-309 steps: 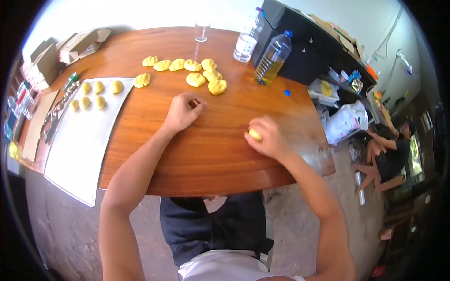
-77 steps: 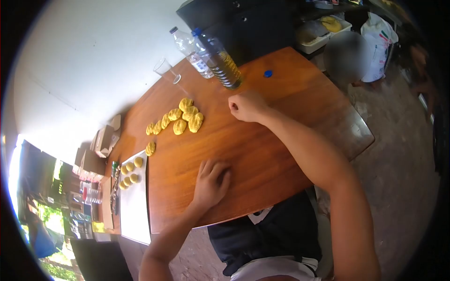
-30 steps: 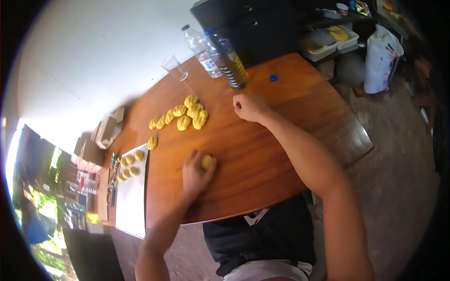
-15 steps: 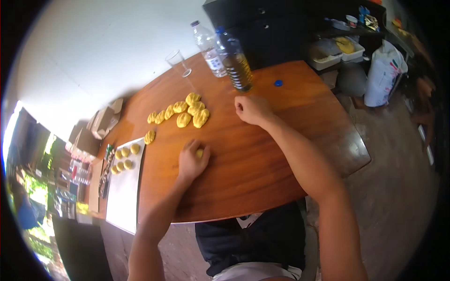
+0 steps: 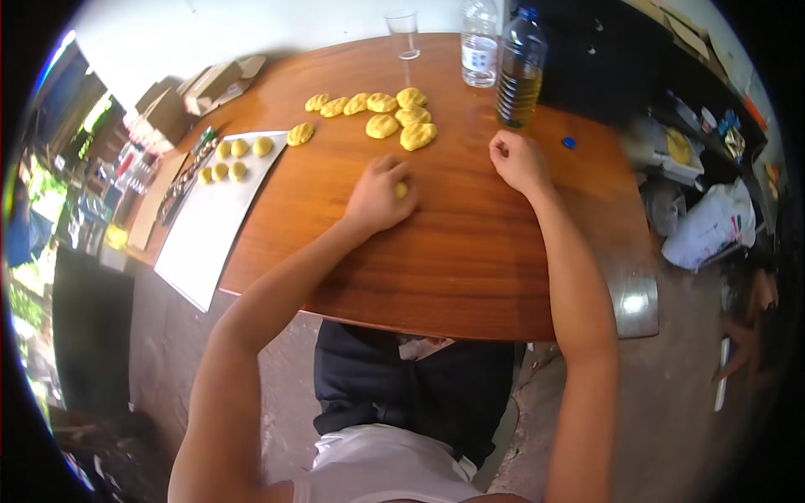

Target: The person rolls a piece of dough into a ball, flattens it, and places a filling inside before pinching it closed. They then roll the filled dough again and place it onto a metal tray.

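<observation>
My left hand [image 5: 379, 194] is curled over a small yellow dough ball [image 5: 402, 189] on the wooden table, with the ball partly showing beside the fingers. My right hand [image 5: 518, 161] rests on the table to the right in a loose fist, nothing showing in it, just in front of an oil bottle [image 5: 520, 80]. Beyond my left hand lie several rough yellow dough lumps [image 5: 382, 127]. One separate lump [image 5: 300, 134] is close to a pale flat tray [image 5: 197, 243]. On that tray, smooth round dough balls [image 5: 238, 172] stand in two rows.
At the table's [image 5: 453, 268] far side are a clear bottle [image 5: 479, 50] and an empty glass [image 5: 404, 38]. A blue cap [image 5: 568, 142] lies right of my right hand. Cardboard boxes [image 5: 220, 84] sit at the far left. A white sack [image 5: 713, 226] stands beyond the right edge.
The camera view has shifted, so the table appears higher and turned. My left hand stays over the dough ball, and my right hand is still a fist near the oil bottle.
</observation>
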Demonstrator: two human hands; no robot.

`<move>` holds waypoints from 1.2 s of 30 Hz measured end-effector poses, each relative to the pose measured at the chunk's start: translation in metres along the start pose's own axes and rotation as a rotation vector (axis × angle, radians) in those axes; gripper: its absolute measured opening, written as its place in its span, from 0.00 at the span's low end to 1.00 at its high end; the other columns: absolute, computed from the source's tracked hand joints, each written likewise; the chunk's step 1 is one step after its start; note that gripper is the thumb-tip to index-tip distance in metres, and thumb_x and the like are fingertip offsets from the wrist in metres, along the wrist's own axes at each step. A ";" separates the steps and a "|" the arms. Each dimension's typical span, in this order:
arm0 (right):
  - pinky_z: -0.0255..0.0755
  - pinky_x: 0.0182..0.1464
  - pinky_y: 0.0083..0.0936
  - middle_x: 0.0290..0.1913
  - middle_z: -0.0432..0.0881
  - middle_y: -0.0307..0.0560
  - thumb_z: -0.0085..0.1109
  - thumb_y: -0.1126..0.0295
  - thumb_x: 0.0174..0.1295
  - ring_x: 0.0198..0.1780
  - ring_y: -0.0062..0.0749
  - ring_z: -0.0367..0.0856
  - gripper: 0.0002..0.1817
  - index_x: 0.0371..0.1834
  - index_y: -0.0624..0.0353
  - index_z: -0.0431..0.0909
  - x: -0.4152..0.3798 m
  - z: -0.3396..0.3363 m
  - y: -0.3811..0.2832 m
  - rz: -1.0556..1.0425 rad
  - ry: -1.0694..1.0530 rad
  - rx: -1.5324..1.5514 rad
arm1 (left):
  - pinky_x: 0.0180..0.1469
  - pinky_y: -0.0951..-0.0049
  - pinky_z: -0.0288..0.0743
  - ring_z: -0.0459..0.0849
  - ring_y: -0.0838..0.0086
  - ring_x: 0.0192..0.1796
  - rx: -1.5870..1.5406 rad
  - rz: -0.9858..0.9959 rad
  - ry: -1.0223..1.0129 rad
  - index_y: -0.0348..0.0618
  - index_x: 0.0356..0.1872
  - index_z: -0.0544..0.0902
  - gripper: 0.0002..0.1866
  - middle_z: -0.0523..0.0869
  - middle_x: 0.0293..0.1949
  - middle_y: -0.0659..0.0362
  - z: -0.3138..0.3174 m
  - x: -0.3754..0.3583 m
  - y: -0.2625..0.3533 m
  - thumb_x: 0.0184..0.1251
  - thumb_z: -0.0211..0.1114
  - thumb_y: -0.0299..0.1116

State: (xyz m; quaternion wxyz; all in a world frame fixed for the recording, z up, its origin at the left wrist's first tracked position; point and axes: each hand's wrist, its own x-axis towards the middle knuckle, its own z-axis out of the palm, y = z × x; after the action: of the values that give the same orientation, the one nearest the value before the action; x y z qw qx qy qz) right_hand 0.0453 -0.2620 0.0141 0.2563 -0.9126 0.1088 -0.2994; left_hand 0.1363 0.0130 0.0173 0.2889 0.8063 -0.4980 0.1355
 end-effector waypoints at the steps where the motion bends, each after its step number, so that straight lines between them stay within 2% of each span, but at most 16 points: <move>1: 0.76 0.38 0.33 0.31 0.87 0.49 0.62 0.71 0.65 0.33 0.40 0.87 0.04 0.35 0.60 0.83 0.000 0.001 0.003 -0.017 0.000 0.025 | 0.56 0.53 0.77 0.79 0.46 0.51 0.000 -0.016 0.019 0.41 0.40 0.83 0.09 0.82 0.44 0.45 0.009 0.002 0.011 0.62 0.68 0.33; 5: 0.76 0.37 0.31 0.29 0.87 0.48 0.62 0.71 0.65 0.32 0.35 0.86 0.04 0.35 0.60 0.83 -0.008 -0.010 0.000 -0.005 -0.059 0.105 | 0.57 0.55 0.76 0.79 0.48 0.50 -0.144 0.168 -0.051 0.40 0.40 0.82 0.08 0.80 0.43 0.46 -0.002 -0.023 0.059 0.62 0.68 0.30; 6: 0.76 0.37 0.34 0.30 0.87 0.49 0.63 0.72 0.64 0.33 0.40 0.86 0.04 0.34 0.60 0.83 -0.010 -0.016 -0.003 0.020 -0.088 0.111 | 0.57 0.54 0.76 0.79 0.48 0.51 -0.180 0.215 -0.099 0.40 0.40 0.82 0.08 0.80 0.43 0.46 -0.014 -0.039 0.069 0.62 0.68 0.30; 7: 0.77 0.38 0.37 0.31 0.87 0.50 0.63 0.73 0.63 0.35 0.46 0.86 0.03 0.34 0.60 0.83 -0.010 -0.017 -0.003 0.050 -0.114 0.121 | 0.57 0.54 0.76 0.79 0.48 0.51 -0.177 0.220 -0.106 0.40 0.40 0.82 0.08 0.80 0.43 0.46 -0.025 -0.050 0.066 0.62 0.68 0.30; 10: 0.77 0.37 0.37 0.30 0.87 0.51 0.63 0.72 0.63 0.34 0.45 0.86 0.03 0.34 0.60 0.83 -0.008 -0.007 0.005 -0.028 -0.054 0.167 | 0.56 0.54 0.76 0.79 0.49 0.50 -0.060 0.199 -0.066 0.40 0.40 0.81 0.09 0.80 0.43 0.46 -0.043 -0.069 0.053 0.62 0.68 0.33; 12: 0.77 0.37 0.36 0.30 0.87 0.51 0.63 0.72 0.63 0.33 0.45 0.86 0.04 0.34 0.60 0.83 -0.005 -0.002 0.003 -0.005 -0.059 0.120 | 0.57 0.54 0.76 0.80 0.49 0.51 0.031 -0.043 -0.157 0.41 0.40 0.81 0.11 0.81 0.44 0.47 -0.040 -0.049 0.037 0.62 0.69 0.34; 15: 0.76 0.36 0.36 0.29 0.86 0.51 0.63 0.72 0.63 0.32 0.44 0.86 0.04 0.34 0.59 0.83 -0.005 -0.005 -0.004 0.021 -0.063 0.091 | 0.57 0.54 0.76 0.80 0.49 0.53 0.024 0.051 0.012 0.40 0.40 0.81 0.12 0.82 0.46 0.46 0.005 -0.012 0.027 0.62 0.70 0.36; 17: 0.76 0.36 0.35 0.28 0.86 0.51 0.63 0.71 0.63 0.31 0.43 0.86 0.04 0.34 0.59 0.83 -0.008 -0.012 -0.005 0.036 -0.066 0.105 | 0.58 0.55 0.76 0.80 0.50 0.54 -0.057 0.155 -0.084 0.40 0.40 0.81 0.12 0.82 0.48 0.47 0.020 0.004 0.042 0.62 0.70 0.36; 20: 0.76 0.36 0.34 0.28 0.86 0.50 0.62 0.71 0.63 0.31 0.42 0.86 0.04 0.34 0.59 0.83 -0.009 -0.018 -0.002 0.041 -0.119 0.105 | 0.58 0.54 0.76 0.80 0.50 0.53 -0.201 0.279 -0.118 0.40 0.40 0.82 0.12 0.81 0.47 0.48 -0.003 -0.037 0.072 0.62 0.71 0.35; 24: 0.76 0.36 0.34 0.28 0.86 0.49 0.62 0.71 0.63 0.32 0.42 0.86 0.04 0.34 0.59 0.83 -0.009 -0.011 -0.001 0.058 -0.090 0.142 | 0.58 0.53 0.76 0.80 0.50 0.53 -0.037 0.244 -0.049 0.41 0.41 0.82 0.11 0.81 0.46 0.49 -0.040 -0.071 0.064 0.62 0.71 0.34; 26: 0.76 0.37 0.34 0.29 0.86 0.50 0.62 0.71 0.63 0.33 0.42 0.86 0.05 0.34 0.60 0.83 -0.006 -0.003 -0.005 0.016 -0.087 0.161 | 0.57 0.53 0.76 0.80 0.49 0.52 0.048 -0.007 -0.073 0.42 0.40 0.82 0.10 0.81 0.44 0.48 -0.038 -0.056 0.037 0.63 0.70 0.34; 27: 0.76 0.37 0.34 0.29 0.86 0.50 0.62 0.71 0.63 0.33 0.43 0.86 0.05 0.34 0.60 0.83 -0.004 -0.001 -0.007 0.029 -0.080 0.117 | 0.57 0.53 0.76 0.80 0.49 0.51 0.040 -0.016 -0.032 0.41 0.39 0.81 0.10 0.81 0.44 0.48 -0.025 -0.041 0.022 0.63 0.69 0.34; 29: 0.76 0.37 0.35 0.29 0.86 0.51 0.62 0.71 0.63 0.33 0.43 0.86 0.05 0.34 0.61 0.83 -0.003 -0.002 -0.009 0.030 -0.062 0.072 | 0.57 0.53 0.76 0.80 0.49 0.51 0.039 -0.020 0.021 0.41 0.39 0.81 0.10 0.81 0.43 0.48 0.001 -0.017 0.025 0.63 0.69 0.35; 31: 0.76 0.37 0.35 0.29 0.86 0.51 0.62 0.72 0.63 0.33 0.43 0.86 0.04 0.35 0.61 0.83 -0.009 -0.007 -0.008 0.025 -0.069 0.102 | 0.57 0.52 0.76 0.79 0.47 0.50 -0.094 0.114 -0.032 0.40 0.38 0.80 0.10 0.80 0.43 0.46 0.018 0.002 0.042 0.63 0.68 0.35; 34: 0.76 0.37 0.35 0.31 0.87 0.51 0.62 0.72 0.63 0.34 0.44 0.87 0.04 0.36 0.61 0.83 -0.012 -0.015 -0.003 0.028 -0.148 0.110 | 0.57 0.51 0.75 0.79 0.47 0.49 -0.155 0.241 -0.058 0.41 0.40 0.80 0.11 0.79 0.41 0.47 0.008 -0.028 0.075 0.62 0.70 0.35; 36: 0.76 0.37 0.35 0.31 0.87 0.51 0.62 0.72 0.63 0.34 0.44 0.87 0.04 0.36 0.60 0.83 -0.011 -0.018 -0.003 0.039 -0.151 0.128 | 0.57 0.51 0.75 0.80 0.48 0.49 -0.090 0.224 -0.028 0.41 0.40 0.81 0.11 0.79 0.41 0.48 -0.011 -0.053 0.073 0.62 0.71 0.35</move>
State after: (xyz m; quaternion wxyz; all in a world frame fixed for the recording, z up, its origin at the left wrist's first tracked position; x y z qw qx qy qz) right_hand 0.0253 -0.2631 0.0225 0.3275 -0.9120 0.0875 -0.2310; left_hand 0.0481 0.0334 0.0239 0.3011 0.7336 -0.5946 0.1331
